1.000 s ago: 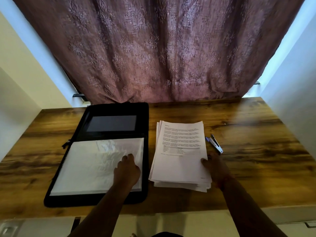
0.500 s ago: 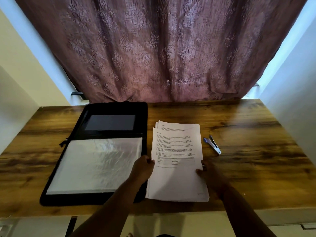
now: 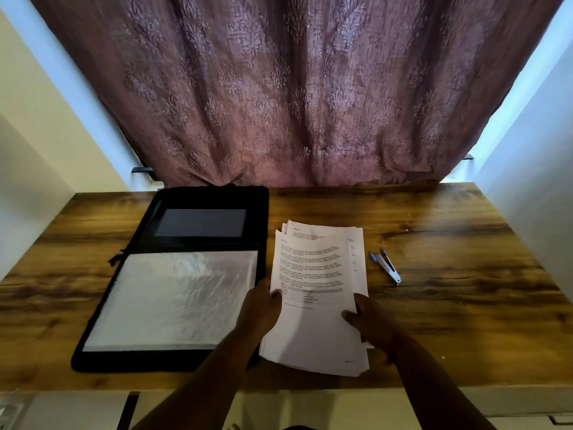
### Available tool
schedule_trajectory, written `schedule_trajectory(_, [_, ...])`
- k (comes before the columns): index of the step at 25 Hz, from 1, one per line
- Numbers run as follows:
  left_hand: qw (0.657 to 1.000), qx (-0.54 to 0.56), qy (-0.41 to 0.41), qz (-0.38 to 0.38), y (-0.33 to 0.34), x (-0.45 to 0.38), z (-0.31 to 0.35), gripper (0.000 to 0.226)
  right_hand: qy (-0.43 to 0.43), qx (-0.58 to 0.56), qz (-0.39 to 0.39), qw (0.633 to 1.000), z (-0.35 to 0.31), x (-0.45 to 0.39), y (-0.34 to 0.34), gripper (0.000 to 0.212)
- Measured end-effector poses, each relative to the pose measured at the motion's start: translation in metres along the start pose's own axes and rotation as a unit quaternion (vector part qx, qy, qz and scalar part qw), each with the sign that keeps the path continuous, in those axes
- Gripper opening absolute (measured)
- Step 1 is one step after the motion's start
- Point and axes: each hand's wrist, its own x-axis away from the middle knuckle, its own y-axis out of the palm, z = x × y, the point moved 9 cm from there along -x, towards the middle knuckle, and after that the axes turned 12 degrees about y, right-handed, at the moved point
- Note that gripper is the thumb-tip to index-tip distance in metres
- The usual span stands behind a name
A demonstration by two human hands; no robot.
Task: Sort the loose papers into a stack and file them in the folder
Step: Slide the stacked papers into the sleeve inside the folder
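Farthest left of the paper stack lies the black folder [image 3: 173, 274], zipped open and flat on the wooden desk [image 3: 465, 305], with a crinkled clear plastic sleeve [image 3: 183, 297] filling its near half and a dark pocket on its far half. Its right edge sits just beside the stack.

The left hand [image 3: 260, 308] comes next, at the stack's left edge. Its fingers curl round that edge, thumb on the top sheet, so it is gripping the papers.

The stack of papers [image 3: 313, 305] itself rests on the desk, printed side up. It is not squared: the top sheet is skewed against the ones below, and several sheets stick out at the far end and along the right side.

At the stack's right edge the right hand [image 3: 369, 321] pinches the sheets near the lower corner, thumb on top and fingers apparently underneath, though the image is blurred there.

Right of the stack, well apart from it, lies a small stapler [image 3: 386, 266] with blue trim.

By my reading, the step in hand is gathering and evening up the sheets; filing has not begun. The next move probably calls for both hands to draw the edges flush, perhaps tapping the stack on the desk, then carrying it left to the folder and sliding it in without letting the sheets fan out again.
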Motion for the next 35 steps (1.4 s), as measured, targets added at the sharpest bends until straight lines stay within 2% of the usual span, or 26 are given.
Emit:
schedule_trajectory(4, [0.999, 0.049, -0.018, 0.012, -0.002, 0.0, 0.0, 0.031, 0.008, -0.024, -0.009, 1.0, -0.008, -0.003, -0.001, 0.023])
schedule_trajectory(7, [0.996, 0.078, -0.021, 0.033, -0.009, -0.001, 0.004, 0.029, -0.001, -0.029, 0.066, 0.997, -0.016, -0.008, -0.015, 0.015])
schedule_trajectory(11, [0.981, 0.17, -0.027, 0.085, -0.024, -0.003, 0.005, 0.026, -0.027, -0.041, 0.16, 0.986, -0.028, -0.009, -0.035, 0.025])
schedule_trajectory(14, [0.963, 0.23, -0.054, 0.127, -0.032, -0.005, -0.005, 0.022, -0.003, -0.144, 0.121, 0.982, -0.028, -0.012, -0.03, 0.025])
schedule_trajectory(16, [0.953, 0.249, -0.081, 0.152, -0.037, -0.005, -0.014, 0.019, 0.056, -0.222, 0.075, 0.97, -0.02, -0.013, -0.022, 0.029])
schedule_trajectory(18, [0.944, 0.266, -0.104, 0.165, -0.039, -0.003, -0.023, 0.016, 0.109, -0.319, 0.002, 0.941, -0.012, -0.014, -0.01, 0.034])
schedule_trajectory(21, [0.939, 0.275, -0.148, 0.145, -0.032, 0.001, -0.037, 0.017, 0.119, -0.499, -0.115, 0.85, -0.018, -0.006, 0.004, 0.031])
schedule_trajectory(24, [0.925, 0.319, -0.167, 0.12, -0.021, 0.006, -0.041, 0.025, 0.067, -0.611, -0.144, 0.775, -0.033, 0.005, 0.003, 0.039])
schedule_trajectory(26, [0.908, 0.344, -0.199, 0.13, -0.016, 0.011, -0.043, 0.026, 0.03, -0.665, -0.159, 0.729, -0.047, 0.016, 0.011, 0.045])
schedule_trajectory(32, [0.882, 0.375, -0.247, 0.144, -0.01, 0.014, -0.05, 0.025, -0.003, -0.727, -0.072, 0.683, -0.042, 0.032, 0.041, 0.051])
schedule_trajectory(33, [0.88, 0.374, -0.254, 0.146, -0.012, 0.016, -0.052, 0.023, -0.009, -0.727, -0.059, 0.684, -0.041, 0.034, 0.043, 0.053])
schedule_trajectory(35, [0.87, 0.41, -0.247, 0.121, -0.009, 0.014, -0.052, 0.021, 0.006, -0.692, -0.036, 0.72, -0.038, 0.036, 0.054, 0.046])
